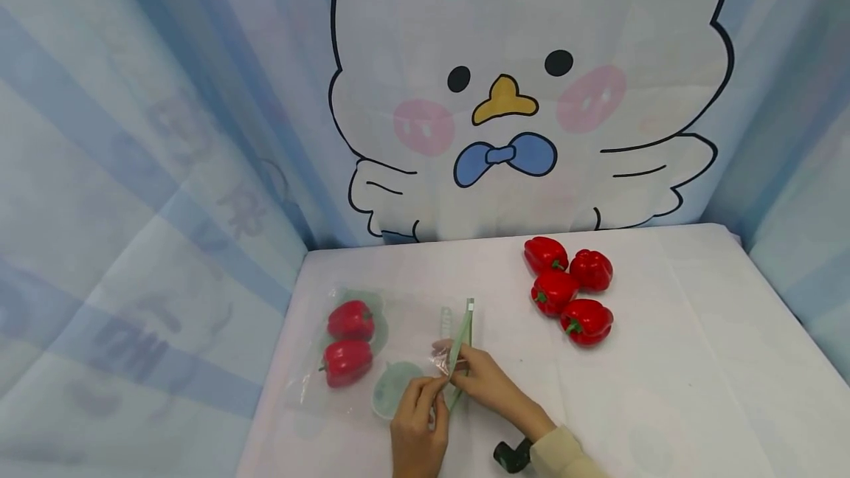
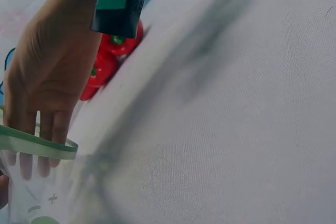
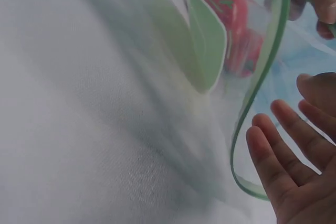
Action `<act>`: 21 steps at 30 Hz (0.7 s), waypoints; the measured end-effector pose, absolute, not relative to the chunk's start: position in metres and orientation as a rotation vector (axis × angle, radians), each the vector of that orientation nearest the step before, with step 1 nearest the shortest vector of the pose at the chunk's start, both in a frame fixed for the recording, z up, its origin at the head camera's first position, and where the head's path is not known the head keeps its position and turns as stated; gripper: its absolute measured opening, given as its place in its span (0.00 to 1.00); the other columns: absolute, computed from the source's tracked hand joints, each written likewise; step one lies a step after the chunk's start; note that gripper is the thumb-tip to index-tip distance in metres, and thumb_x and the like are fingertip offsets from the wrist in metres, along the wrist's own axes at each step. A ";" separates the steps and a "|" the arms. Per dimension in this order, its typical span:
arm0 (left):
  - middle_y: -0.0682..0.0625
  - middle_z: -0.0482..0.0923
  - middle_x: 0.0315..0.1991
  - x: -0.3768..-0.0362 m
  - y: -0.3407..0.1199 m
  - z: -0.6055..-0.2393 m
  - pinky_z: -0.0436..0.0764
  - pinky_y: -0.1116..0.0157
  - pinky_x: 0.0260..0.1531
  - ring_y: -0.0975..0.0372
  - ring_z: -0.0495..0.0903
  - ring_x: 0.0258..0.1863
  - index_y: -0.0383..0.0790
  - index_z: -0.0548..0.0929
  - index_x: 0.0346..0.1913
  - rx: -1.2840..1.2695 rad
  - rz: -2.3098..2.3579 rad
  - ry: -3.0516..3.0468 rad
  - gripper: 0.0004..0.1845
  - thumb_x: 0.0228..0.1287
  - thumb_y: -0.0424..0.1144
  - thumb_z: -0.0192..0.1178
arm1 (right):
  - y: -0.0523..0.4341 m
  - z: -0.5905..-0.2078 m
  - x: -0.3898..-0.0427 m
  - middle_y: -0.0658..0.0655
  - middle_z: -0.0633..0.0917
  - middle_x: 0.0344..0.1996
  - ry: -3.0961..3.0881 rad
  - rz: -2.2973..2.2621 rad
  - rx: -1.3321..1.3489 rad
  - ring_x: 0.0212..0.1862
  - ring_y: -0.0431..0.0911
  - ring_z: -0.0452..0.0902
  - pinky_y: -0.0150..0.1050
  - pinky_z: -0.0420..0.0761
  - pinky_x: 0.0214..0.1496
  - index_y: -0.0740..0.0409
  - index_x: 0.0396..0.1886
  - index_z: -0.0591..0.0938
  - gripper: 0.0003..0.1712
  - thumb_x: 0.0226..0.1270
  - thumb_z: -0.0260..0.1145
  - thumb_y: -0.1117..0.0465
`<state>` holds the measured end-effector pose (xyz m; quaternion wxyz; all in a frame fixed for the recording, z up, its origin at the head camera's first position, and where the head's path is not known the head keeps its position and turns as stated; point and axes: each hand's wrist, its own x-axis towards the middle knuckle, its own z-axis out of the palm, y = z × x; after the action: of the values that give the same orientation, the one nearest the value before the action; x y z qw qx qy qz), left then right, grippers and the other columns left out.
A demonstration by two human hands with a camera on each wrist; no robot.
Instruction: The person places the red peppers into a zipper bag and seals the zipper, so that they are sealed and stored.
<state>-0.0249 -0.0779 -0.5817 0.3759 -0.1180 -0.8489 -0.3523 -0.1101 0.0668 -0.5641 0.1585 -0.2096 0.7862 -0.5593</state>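
On the white surface (image 1: 664, 330), near its front edge, a clear zip bag (image 1: 372, 345) with a green rim lies flat; two red peppers (image 1: 348, 341) sit inside it toward its left end; the left hand (image 1: 417, 426) pinches the bag's green rim (image 1: 460, 341) at the mouth, its grip closed on the plastic; the right hand (image 1: 488, 386) meets the same rim from the other side, its fingers (image 3: 278, 150) lying straight along the plastic in the right wrist view, so its grip is loose rather than clenched; four more red peppers (image 1: 567, 290) lie in a cluster well apart, toward the back right; a cartoon duck backdrop (image 1: 518, 94) hangs behind.
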 end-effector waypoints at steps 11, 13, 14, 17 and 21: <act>0.53 0.82 0.39 -0.023 -0.076 -0.583 0.72 0.84 0.25 0.70 0.75 0.27 0.42 0.88 0.47 -0.297 -0.890 -2.181 0.19 0.54 0.21 0.66 | 0.084 -0.568 -0.098 0.62 0.87 0.54 2.325 -1.654 -0.542 0.59 0.58 0.84 0.45 0.86 0.61 0.62 0.68 0.76 0.26 0.76 0.66 0.58; 0.53 0.82 0.39 -0.023 -0.076 -0.584 0.72 0.84 0.25 0.70 0.75 0.27 0.42 0.88 0.47 -0.299 -0.888 -2.180 0.19 0.54 0.21 0.66 | 0.087 -0.570 -0.096 0.62 0.87 0.55 2.335 -1.675 -0.532 0.59 0.59 0.84 0.44 0.86 0.61 0.62 0.68 0.76 0.26 0.76 0.66 0.56; 0.53 0.82 0.39 -0.024 -0.076 -0.584 0.72 0.84 0.25 0.70 0.75 0.27 0.42 0.88 0.47 -0.301 -0.887 -2.179 0.19 0.53 0.21 0.66 | 0.089 -0.571 -0.095 0.62 0.87 0.55 2.340 -1.686 -0.524 0.58 0.59 0.84 0.43 0.86 0.61 0.62 0.67 0.76 0.26 0.76 0.66 0.55; 0.53 0.82 0.39 -0.024 -0.075 -0.584 0.72 0.84 0.25 0.70 0.75 0.26 0.42 0.88 0.47 -0.304 -0.889 -2.177 0.19 0.53 0.20 0.67 | 0.094 -0.571 -0.092 0.62 0.87 0.56 2.351 -1.731 -0.515 0.58 0.59 0.84 0.40 0.86 0.60 0.61 0.67 0.77 0.25 0.76 0.67 0.57; 0.52 0.82 0.38 -0.025 -0.075 -0.583 0.72 0.84 0.25 0.70 0.75 0.26 0.41 0.88 0.47 -0.309 -0.896 -2.161 0.20 0.52 0.20 0.67 | 0.099 -0.570 -0.088 0.60 0.86 0.58 2.369 -1.791 -0.456 0.58 0.56 0.85 0.37 0.86 0.60 0.57 0.66 0.78 0.23 0.74 0.68 0.62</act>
<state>-0.0247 -0.0746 -0.5828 0.3812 -0.1212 -0.8467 -0.3510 -0.0879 0.0992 -0.5699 0.0682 -0.1515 0.7866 -0.5947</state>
